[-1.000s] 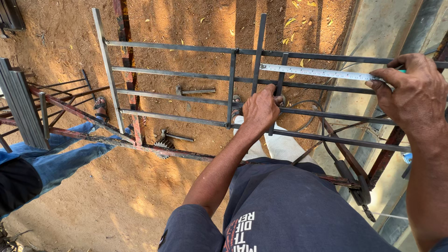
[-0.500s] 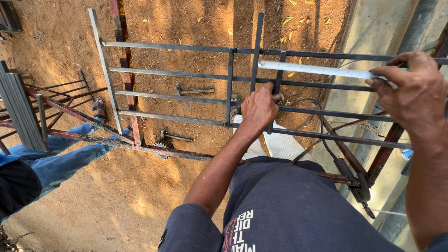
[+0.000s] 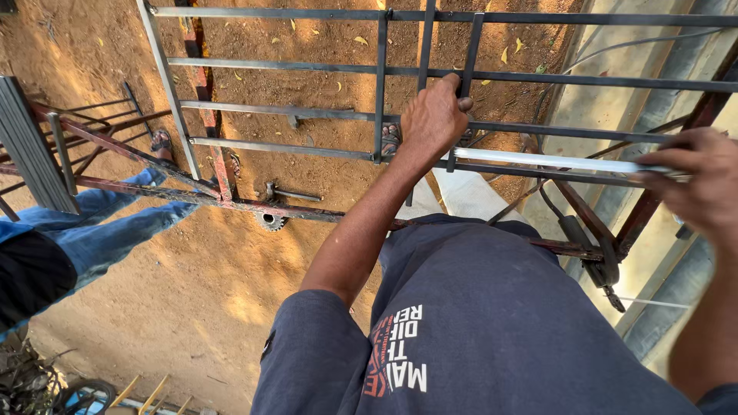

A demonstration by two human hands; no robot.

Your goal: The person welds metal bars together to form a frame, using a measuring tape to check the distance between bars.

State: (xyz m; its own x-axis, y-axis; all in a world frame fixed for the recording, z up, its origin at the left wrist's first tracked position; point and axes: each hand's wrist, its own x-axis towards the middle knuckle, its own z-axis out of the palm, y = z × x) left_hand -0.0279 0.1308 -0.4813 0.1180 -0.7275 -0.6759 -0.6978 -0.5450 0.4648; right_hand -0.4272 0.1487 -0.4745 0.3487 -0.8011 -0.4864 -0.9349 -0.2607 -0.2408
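Hands (image 3: 434,115) gripping grille (image 3: 307,69), ruler (image 3: 553,161) (right)

Dark navy short-sleeved t-shirt (image 3: 492,323), orange and white lettering, bare forearms

You get bright dappled sunlight on the dirt ground (image 3: 192,292), sharp centre, right hand (image 3: 703,192) motion-blurred, edges bent.

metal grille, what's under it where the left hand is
Under the metal grille, bare reddish dirt with yellow leaves, and a sandalled foot beside the left hand. The hand covers whatever lies directly beneath its grip.
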